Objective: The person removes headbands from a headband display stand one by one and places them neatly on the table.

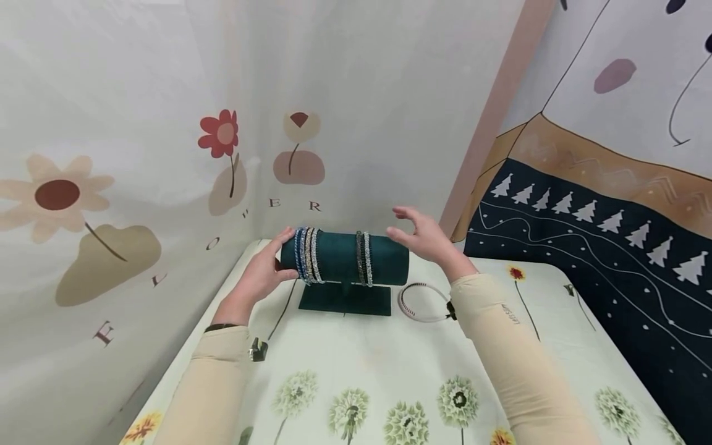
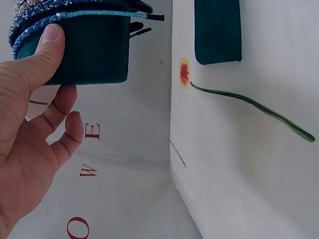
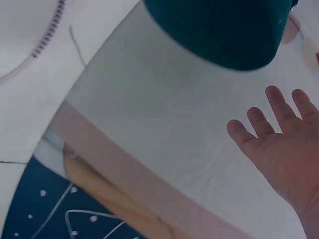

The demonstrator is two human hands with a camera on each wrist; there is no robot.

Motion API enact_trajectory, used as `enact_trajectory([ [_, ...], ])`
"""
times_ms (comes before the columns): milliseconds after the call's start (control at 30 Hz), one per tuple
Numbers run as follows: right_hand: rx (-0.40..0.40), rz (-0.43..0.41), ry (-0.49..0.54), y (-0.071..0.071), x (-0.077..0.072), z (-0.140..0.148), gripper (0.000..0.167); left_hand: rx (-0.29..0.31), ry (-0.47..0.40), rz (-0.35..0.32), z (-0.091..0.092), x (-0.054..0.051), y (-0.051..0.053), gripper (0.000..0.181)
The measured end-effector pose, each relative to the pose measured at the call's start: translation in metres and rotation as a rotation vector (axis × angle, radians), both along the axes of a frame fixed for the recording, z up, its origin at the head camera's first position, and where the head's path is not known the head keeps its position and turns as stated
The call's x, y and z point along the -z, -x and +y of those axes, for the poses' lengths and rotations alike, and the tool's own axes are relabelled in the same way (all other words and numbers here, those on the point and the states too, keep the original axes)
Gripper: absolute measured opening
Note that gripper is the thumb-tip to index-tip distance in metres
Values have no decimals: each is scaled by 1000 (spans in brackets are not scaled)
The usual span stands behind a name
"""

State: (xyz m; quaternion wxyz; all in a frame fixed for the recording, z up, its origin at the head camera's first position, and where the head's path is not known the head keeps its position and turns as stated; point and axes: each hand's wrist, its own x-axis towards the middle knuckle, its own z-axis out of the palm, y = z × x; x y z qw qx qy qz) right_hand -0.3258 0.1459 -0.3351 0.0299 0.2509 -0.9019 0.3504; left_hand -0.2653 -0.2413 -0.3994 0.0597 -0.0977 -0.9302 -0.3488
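A dark green roll-shaped display stand point(image 1: 336, 256) rests on its flat base point(image 1: 345, 300). Several glittery headbands point(image 1: 308, 254) in blue, gold and silver sit close together near its left end, and a dark and silver group point(image 1: 364, 258) sits right of centre. My left hand point(image 1: 260, 272) grips the roll's left end. In the left wrist view its thumb lies against the blue braided headband point(image 2: 99, 16); some fingers are hidden behind the roll. Beside the right end, my right hand point(image 1: 425, 238) hovers with fingers extended, holding nothing; the right wrist view shows a gap to the roll point(image 3: 224, 35).
A white headband point(image 1: 425, 320) with dark red stitching lies on the table right of the base. The flower-print cloth point(image 1: 378, 352) covers the table. Printed curtains hang behind and left, and a dark tree-patterned cloth point(image 1: 584, 247) hangs at the right.
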Motion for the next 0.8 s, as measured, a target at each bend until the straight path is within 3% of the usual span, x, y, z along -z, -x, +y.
enact_trajectory([
  [233, -37, 70, -140, -6, -1, -21, 79, -4, -15, -13, 2, 1, -3, 99],
  [800, -50, 100, -288, -10, 0, -40, 100, -3, -21, -7, 0, 0, -3, 99],
])
